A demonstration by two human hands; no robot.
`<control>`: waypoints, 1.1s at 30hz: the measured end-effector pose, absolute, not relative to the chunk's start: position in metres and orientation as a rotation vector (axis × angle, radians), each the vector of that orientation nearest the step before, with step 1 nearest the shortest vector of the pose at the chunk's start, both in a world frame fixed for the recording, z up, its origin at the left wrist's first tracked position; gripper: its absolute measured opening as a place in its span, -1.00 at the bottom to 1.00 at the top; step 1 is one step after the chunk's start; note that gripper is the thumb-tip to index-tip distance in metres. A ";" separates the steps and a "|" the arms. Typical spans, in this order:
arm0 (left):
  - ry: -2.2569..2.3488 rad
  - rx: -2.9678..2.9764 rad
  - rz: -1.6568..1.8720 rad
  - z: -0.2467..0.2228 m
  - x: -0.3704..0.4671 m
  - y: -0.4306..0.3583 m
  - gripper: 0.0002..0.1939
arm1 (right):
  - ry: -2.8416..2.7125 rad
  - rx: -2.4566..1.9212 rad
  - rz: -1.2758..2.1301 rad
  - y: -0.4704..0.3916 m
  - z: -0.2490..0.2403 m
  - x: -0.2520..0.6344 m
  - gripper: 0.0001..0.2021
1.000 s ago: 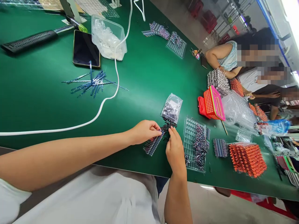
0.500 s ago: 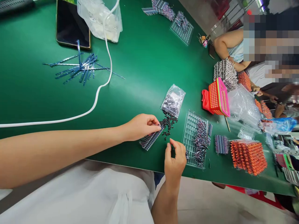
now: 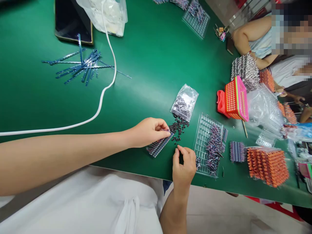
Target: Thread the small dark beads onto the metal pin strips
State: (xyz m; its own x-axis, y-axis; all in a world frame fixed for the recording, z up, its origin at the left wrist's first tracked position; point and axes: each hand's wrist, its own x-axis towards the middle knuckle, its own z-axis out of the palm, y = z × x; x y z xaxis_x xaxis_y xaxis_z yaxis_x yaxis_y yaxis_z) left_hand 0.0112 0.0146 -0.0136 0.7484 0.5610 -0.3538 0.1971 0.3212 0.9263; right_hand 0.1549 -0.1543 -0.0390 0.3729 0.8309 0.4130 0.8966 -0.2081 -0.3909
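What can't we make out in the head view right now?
- Head view: part of the patterned strip, covered by the left grip.
- Head view: whether the right grip holds anything; too small to tell between the fingertips.
- Head view: how many black beads; tiny and overlapping.
- Head view: the dark phone's far end, cut off by the top edge.

With the one pile of black beads [image 3: 179, 126] as dial centre, count one left hand [image 3: 149, 131] at 9 o'clock and one right hand [image 3: 184, 165] at 6 o'clock. Quantities: one pinned strip [image 3: 158, 147] at 8, one plastic bag [image 3: 184, 102] at 12, one phone [image 3: 73, 22] at 10, one large orange stack [image 3: 267, 165] at 4. Single beads: too small to count
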 end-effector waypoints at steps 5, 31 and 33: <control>0.728 1.225 0.281 -0.011 0.011 0.014 -0.80 | -1.577 -2.053 -0.172 -0.149 -0.036 0.158 -0.82; 0.509 1.210 0.330 -0.001 0.005 0.001 -0.86 | -1.109 -1.884 0.265 -0.131 -0.013 0.139 -0.87; 0.469 1.176 0.352 0.000 0.004 -0.002 -0.88 | -1.070 -1.836 0.243 -0.131 -0.015 0.136 -0.87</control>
